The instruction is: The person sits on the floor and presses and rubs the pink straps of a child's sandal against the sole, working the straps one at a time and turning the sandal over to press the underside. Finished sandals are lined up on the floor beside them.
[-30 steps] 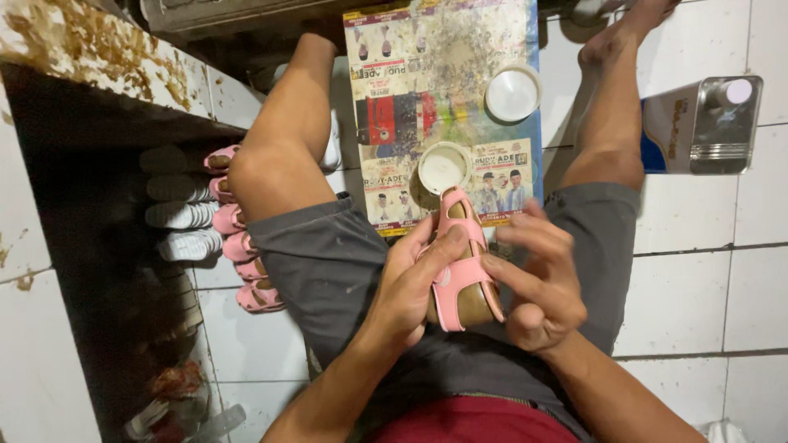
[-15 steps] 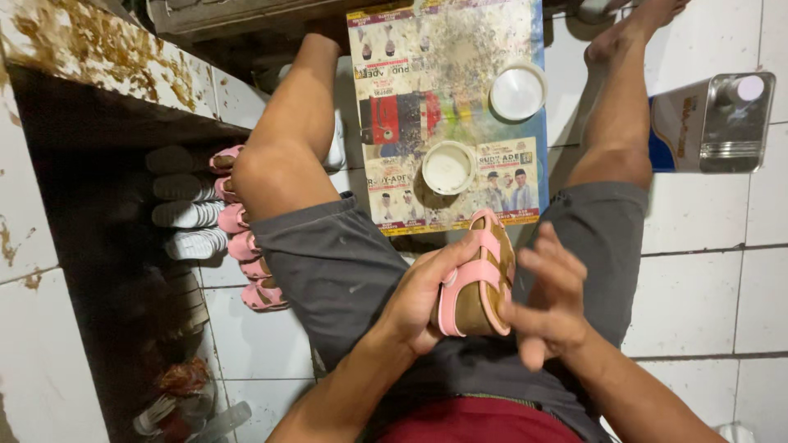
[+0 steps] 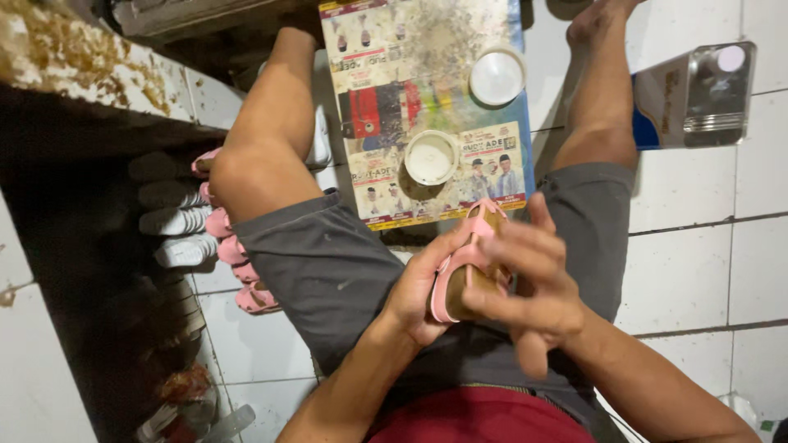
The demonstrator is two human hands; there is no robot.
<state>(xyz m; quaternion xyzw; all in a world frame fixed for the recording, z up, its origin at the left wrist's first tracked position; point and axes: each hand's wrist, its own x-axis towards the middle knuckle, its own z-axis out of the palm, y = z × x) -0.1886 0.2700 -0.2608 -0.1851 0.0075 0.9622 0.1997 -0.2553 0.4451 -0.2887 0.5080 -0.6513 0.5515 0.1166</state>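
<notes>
Could smear glue onto the grey shorts (image 3: pixel 328 271) or slip the strap askew, judging by the open white pot (image 3: pixel 430 158) at 12 o'clock and blurred fingers. Left hand (image 3: pixel 419 291) curled shut around the pink sandal (image 3: pixel 460 271), held over the lap. Right hand (image 3: pixel 533 283), at 3 o'clock, half-closed, fingers pressing its upper edge.

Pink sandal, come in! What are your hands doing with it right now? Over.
Left hand grips the pink sandal over the lap. Right hand presses its fingers on the sandal's top. Nothing in the way; small white tub sits beyond on the printed sheet.
</notes>
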